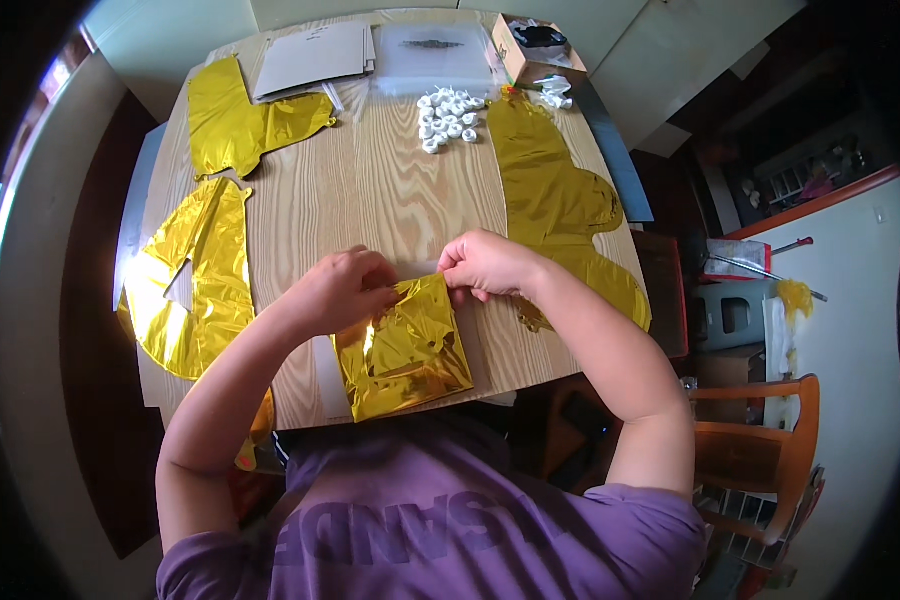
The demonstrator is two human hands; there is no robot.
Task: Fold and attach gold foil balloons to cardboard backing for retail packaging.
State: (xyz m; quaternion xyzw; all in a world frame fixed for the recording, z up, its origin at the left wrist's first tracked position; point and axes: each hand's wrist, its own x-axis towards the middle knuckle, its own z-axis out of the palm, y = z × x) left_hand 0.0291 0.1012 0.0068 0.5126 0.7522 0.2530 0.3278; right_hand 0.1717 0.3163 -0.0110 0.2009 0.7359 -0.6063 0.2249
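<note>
In front of me, near the table's front edge, a gold foil balloon [410, 345] lies folded into a shiny rectangle. Under it a pale flat sheet [328, 375] shows along the left side. My left hand [345, 287] is closed at the foil's far left corner, its fingertips on the edge. At the far right corner my right hand [482, 266] pinches the foil between thumb and fingers. Flat gold foil balloons lie to either side: one with a triangular hole [210, 275] near my left forearm, and a curvy one [545, 180] beyond my right forearm.
Another flat gold balloon [235, 120] lies far left. At the back are grey cards [315, 58], a stack of clear plastic bags [435, 60] and an open box [540, 55]. Small white plastic pieces [448, 118] are heaped before them. A wooden chair [755, 440] stands right.
</note>
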